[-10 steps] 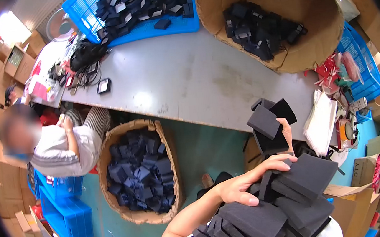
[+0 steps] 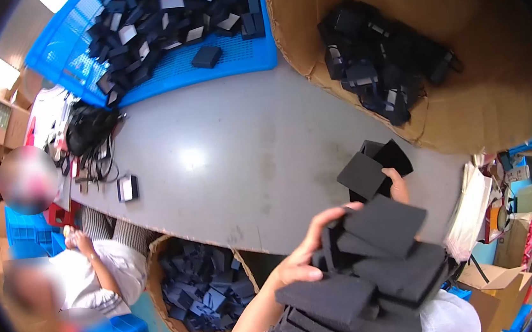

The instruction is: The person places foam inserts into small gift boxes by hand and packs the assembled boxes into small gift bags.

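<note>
My left hand [image 2: 303,252] reaches round a large pile of black foam pads [image 2: 389,218], with its fingers and thumb pressed on their edges. The pile leans against my chest and forearm, and some pads [image 2: 330,297] lie tilted along the arm. Beyond it, over the table's near edge, my right hand [image 2: 398,186] grips several black square pieces [image 2: 361,175] that fan out at different angles. Only its fingers show; the pile hides the rest of that hand.
On the grey table [image 2: 227,163] stand a blue crate [image 2: 256,63] of small black boxes and a large cardboard carton [image 2: 497,105] with black items inside. Another carton [image 2: 157,298] of dark pieces is on the floor. A seated co-worker [image 2: 106,271] is at the left.
My view has moved toward the table, so the crate and large carton look bigger. Both hands and the black pads are now farther over the table edge.
</note>
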`<state>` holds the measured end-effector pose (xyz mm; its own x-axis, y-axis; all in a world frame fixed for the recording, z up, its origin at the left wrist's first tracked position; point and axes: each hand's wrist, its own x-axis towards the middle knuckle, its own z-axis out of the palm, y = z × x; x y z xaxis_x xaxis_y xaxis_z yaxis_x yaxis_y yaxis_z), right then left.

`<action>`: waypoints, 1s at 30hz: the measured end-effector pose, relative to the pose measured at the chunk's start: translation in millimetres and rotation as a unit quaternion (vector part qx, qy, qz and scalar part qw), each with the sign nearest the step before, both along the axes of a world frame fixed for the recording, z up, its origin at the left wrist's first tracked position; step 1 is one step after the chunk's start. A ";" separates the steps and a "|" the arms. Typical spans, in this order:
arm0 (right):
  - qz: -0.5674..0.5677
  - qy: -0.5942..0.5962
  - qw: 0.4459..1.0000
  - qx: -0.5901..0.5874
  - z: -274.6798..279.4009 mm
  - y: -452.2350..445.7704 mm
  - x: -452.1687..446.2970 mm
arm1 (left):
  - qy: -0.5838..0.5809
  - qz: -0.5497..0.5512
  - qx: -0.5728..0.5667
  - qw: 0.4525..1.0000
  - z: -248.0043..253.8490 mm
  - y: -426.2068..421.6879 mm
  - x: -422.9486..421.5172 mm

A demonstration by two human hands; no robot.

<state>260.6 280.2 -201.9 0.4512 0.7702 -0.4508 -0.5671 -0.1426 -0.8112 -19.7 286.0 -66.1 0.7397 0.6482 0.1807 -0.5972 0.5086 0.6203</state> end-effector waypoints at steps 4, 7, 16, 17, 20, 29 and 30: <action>0.127 -0.145 0.968 -0.161 -42.8 70.6 38.2 | 0.034 0.094 -0.178 0.979 -65.2 90.0 -1.8; 0.032 -0.443 0.896 0.019 6.4 132.4 -22.1 | 0.009 0.164 -0.357 0.920 -71.7 146.0 0.9; 0.174 -0.547 0.814 -0.083 45.5 237.9 -44.3 | -0.150 0.171 -0.331 0.916 -194.2 267.3 -48.6; 0.172 -0.542 0.817 -0.090 55.4 235.4 -45.5 | 0.024 0.169 -0.299 0.939 -173.4 284.3 -50.8; 0.145 -0.602 0.780 -0.089 85.7 223.2 -57.4 | 0.294 0.189 -0.197 0.916 -191.0 312.7 -71.3; 0.103 -0.692 0.713 -0.046 64.1 204.9 -151.1 | 0.685 0.198 0.229 0.663 -291.4 345.0 -126.9; 0.137 -0.713 0.685 -0.061 68.1 220.8 -151.0 | 0.694 0.207 0.212 0.657 -308.2 350.5 -137.0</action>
<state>109.5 501.0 -133.8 0.3456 0.9099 0.2296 0.8514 -0.2012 -0.4844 -156.7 636.5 -374.4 0.1596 0.9547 -0.2510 0.6594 0.0861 0.7469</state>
